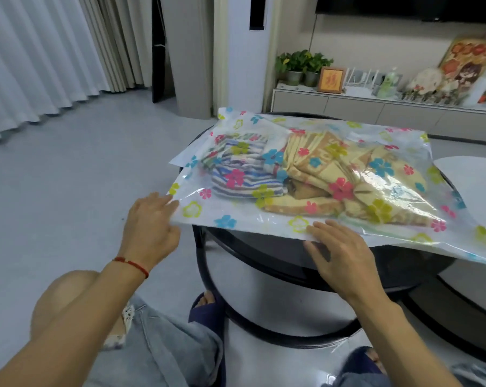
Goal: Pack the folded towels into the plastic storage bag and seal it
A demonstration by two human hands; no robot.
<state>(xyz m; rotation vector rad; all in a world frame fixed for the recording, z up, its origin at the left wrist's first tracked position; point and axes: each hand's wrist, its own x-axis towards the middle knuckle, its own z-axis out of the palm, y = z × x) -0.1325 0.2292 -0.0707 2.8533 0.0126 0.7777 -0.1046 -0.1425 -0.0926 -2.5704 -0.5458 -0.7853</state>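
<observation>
While the clear plastic storage bag (pixel 314 174) lies flat across the round, dark-rimmed bench (pixel 292 255), both hands rest at its near edge. Its film is glossy and crinkled, printed with pink, blue and yellow-green flowers, and its near-left corner overhangs the bench rim. Two folded towels sit inside it, side by side: a striped towel (pixel 236 174) in blue, grey and white on the left, and a thicker, soft-looking yellow towel (pixel 334 174) with tan bands on the right, bunched into rounded folds. The two towels touch in the middle of the bag.

At the bag's near-left corner, the left hand (pixel 149 227) grasps the film, its fingers lying on top of the plastic and the thumb tucked under the edge. A thin red string circles that wrist. Further right along the near edge, the right hand (pixel 339 250) presses flat on the bag with straight, spread fingers, its grip released.

On the far right a low white cabinet (pixel 376 107) carries potted plants (pixel 303 65).
</observation>
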